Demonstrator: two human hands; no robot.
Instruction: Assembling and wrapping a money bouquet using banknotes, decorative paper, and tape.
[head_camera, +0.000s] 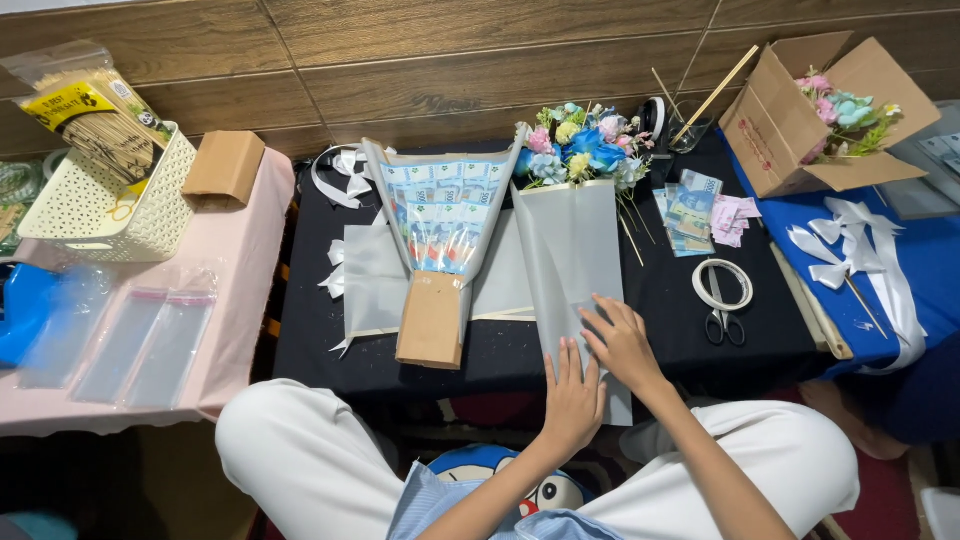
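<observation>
Both hands lay flat, fingers spread, gripping nothing: the left hand (572, 400) and right hand (622, 345) pressed a grey sheet (570, 260) on the black desk (680, 300). Beyond it, a wrapped fan of banknotes (438, 222) stood in a brown sleeve (430, 320). Farther off, a white basket (110, 215) held bagged sticks (95, 115), and a cardboard box (775, 130) held flowers (845, 115).

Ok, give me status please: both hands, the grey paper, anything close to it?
Left hand and right hand flat on grey wrapping sheet, open, gripping nothing. Sheet lies on black table. Flower bunch at its top edge; scissors apart, to the right.
</observation>
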